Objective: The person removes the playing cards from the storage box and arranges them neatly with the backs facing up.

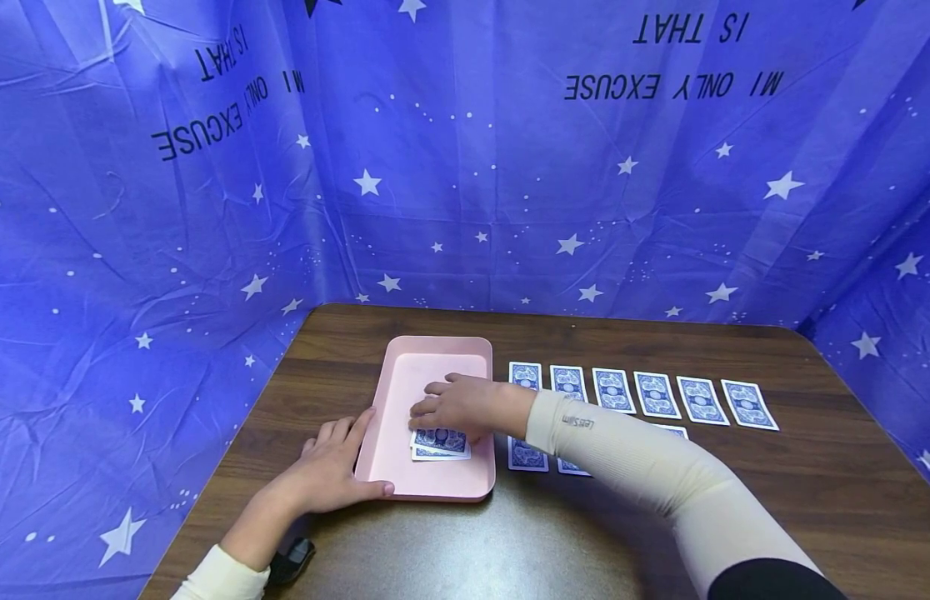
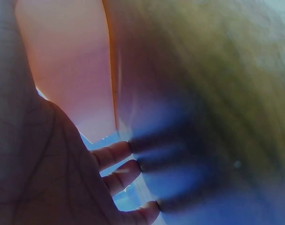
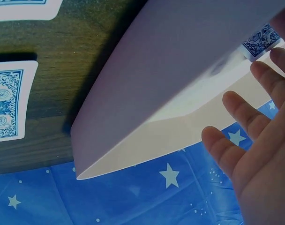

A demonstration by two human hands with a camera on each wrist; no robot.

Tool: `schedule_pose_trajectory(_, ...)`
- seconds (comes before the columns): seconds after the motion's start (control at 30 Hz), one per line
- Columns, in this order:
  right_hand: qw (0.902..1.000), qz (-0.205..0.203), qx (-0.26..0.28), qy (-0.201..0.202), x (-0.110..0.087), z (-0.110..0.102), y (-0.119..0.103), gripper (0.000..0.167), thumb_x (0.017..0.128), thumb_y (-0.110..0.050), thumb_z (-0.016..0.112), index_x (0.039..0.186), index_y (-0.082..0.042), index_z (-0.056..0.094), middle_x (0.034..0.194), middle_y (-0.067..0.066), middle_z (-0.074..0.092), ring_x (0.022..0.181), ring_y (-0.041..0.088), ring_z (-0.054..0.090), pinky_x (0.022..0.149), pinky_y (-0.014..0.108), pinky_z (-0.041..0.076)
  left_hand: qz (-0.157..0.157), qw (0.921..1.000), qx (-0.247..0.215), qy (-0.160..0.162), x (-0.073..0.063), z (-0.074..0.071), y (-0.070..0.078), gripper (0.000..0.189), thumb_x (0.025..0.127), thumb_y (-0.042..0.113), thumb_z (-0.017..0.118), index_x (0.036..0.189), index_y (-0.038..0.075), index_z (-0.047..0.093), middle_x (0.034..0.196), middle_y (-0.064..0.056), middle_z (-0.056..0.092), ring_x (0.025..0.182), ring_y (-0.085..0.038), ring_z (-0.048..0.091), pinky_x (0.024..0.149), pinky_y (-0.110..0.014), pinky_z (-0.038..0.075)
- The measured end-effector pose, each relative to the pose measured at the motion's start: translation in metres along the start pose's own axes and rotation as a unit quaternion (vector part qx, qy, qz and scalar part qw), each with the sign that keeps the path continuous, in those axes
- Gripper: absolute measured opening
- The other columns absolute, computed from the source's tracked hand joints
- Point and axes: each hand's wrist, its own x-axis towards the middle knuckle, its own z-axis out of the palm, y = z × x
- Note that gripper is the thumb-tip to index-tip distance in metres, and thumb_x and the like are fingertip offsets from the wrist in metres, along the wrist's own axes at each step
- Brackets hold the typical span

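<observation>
A pink rectangular tray (image 1: 393, 354) lies on the wooden table, with a few blue-backed playing cards (image 1: 441, 442) loosely stacked face down inside. My left hand (image 1: 332, 467) rests against the tray's left side, thumb at the near corner and fingers along the outer wall. In the left wrist view, the palm of that hand (image 2: 53, 159) fills the left part. Reaching over the tray's right wall, my right hand (image 1: 465, 406) is spread just above the cards. The right wrist view shows its extended fingers (image 3: 250, 117), with the thumb and index fingertip right at a card (image 3: 262, 41).
A row of several face-down cards (image 1: 613, 390) runs along the table (image 1: 345, 342) right of the tray. Nearer cards (image 1: 527, 456) are partly hidden under the right sleeve (image 1: 637, 458). A small black object (image 1: 291, 560) sits by the left wrist. Blue starry curtain (image 1: 465, 167) surrounds the table.
</observation>
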Motion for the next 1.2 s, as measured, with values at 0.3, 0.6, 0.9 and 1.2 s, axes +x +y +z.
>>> schedule_pose_trajectory(0.3,0.9999,0.000,0.010,-0.002,0.001,-0.001,0.003,0.100,0.073,-0.040,0.088,0.155,-0.035,0.032,0.154,-0.013,0.038,0.141,0.017,0.035,0.110,0.046,0.034,0.002,1.0000,-0.001,0.000,-0.001,-0.002,0.001,0.122,0.069,0.078,0.068,0.157,0.007,0.023,0.140,-0.022,0.045,0.127,-0.042,0.039,0.091,-0.064,0.037)
schedule_pose_trajectory(0.6,0.9996,0.005,0.019,0.020,-0.006,-0.001,0.006,0.096,0.072,-0.040,0.088,0.154,-0.031,0.037,0.151,-0.010,0.042,0.138,0.020,0.038,0.108,0.047,0.036,0.002,0.9999,-0.009,0.005,0.000,-0.002,0.002,0.120,0.069,0.075,0.070,0.157,0.007,0.024,0.140,-0.022,0.045,0.127,-0.041,0.038,0.091,-0.063,0.037)
schedule_pose_trajectory(0.9,0.9988,0.033,0.012,0.034,-0.014,0.000,0.008,0.090,0.074,-0.048,0.084,0.152,-0.030,0.042,0.148,-0.009,0.045,0.138,0.021,0.039,0.108,0.047,0.036,-0.002,1.0000,-0.006,-0.002,-0.001,-0.002,0.001,0.122,0.069,0.078,0.068,0.157,0.008,0.023,0.141,-0.022,0.044,0.128,-0.041,0.038,0.092,-0.064,0.036)
schedule_pose_trajectory(1.2,0.9945,0.065,0.047,0.068,-0.029,0.000,0.009,0.094,0.069,-0.050,0.087,0.150,-0.027,0.044,0.146,-0.006,0.047,0.139,0.026,0.038,0.108,0.049,0.034,-0.007,1.0000,-0.004,-0.003,0.000,0.001,0.000,0.122,0.069,0.079,0.067,0.157,0.009,0.022,0.142,-0.022,0.044,0.129,-0.041,0.038,0.092,-0.064,0.036)
